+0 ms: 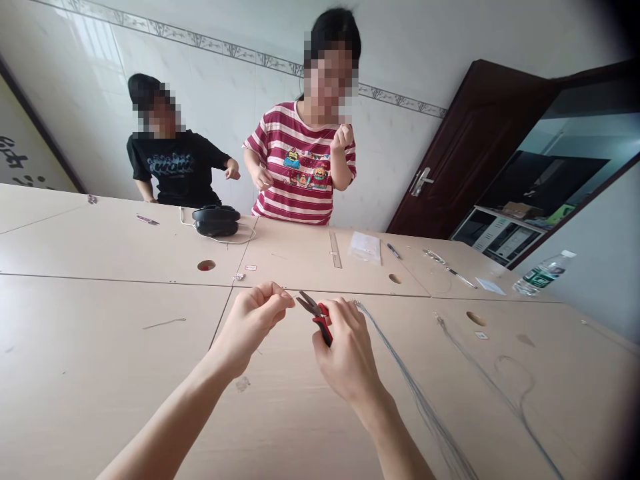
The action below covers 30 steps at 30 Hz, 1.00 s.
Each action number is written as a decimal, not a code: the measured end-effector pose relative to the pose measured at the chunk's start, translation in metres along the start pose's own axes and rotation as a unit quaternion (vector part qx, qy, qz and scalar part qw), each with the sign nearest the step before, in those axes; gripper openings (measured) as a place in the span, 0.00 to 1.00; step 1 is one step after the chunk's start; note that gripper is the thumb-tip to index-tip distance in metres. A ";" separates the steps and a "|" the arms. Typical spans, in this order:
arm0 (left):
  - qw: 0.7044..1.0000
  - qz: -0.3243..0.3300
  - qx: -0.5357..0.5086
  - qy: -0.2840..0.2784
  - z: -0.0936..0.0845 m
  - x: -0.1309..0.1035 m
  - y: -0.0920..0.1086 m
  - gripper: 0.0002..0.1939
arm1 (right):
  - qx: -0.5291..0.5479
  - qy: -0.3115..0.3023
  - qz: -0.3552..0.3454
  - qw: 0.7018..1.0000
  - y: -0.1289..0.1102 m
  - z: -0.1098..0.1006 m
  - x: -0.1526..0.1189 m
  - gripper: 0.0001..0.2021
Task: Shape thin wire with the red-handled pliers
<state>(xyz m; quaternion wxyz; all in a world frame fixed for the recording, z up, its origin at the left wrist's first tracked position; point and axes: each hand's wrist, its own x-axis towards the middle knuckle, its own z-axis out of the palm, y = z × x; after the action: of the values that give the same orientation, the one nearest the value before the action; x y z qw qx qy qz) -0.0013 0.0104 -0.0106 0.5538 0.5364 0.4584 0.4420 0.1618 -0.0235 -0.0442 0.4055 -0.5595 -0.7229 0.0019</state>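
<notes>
My right hand is wrapped round red and black pliers, whose jaws are slightly apart and point up and left. Just left of the jaw tips, my left hand is closed in a pinch; a tiny bit of something thin shows at its fingertips, too small to name. A bundle of thin grey wires or cords lies on the table right of my right hand, running toward the near edge. Another thin bundle lies further right.
Across the table are two people. On it lie a black headset-like object, a ruler, a plastic bag, pens, a water bottle and a thin strand. Round holes pierce the tabletop.
</notes>
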 end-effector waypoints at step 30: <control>0.997 0.047 0.065 -0.014 0.015 -0.008 -0.005 0.09 | 0.008 -0.030 0.026 0.999 -0.005 0.001 -0.001 0.10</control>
<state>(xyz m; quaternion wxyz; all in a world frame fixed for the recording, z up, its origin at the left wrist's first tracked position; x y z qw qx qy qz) 0.0119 -0.0004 -0.0153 0.5030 0.5981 0.4527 0.4293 0.1574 -0.0257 -0.0428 0.3878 -0.5742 -0.7202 0.0351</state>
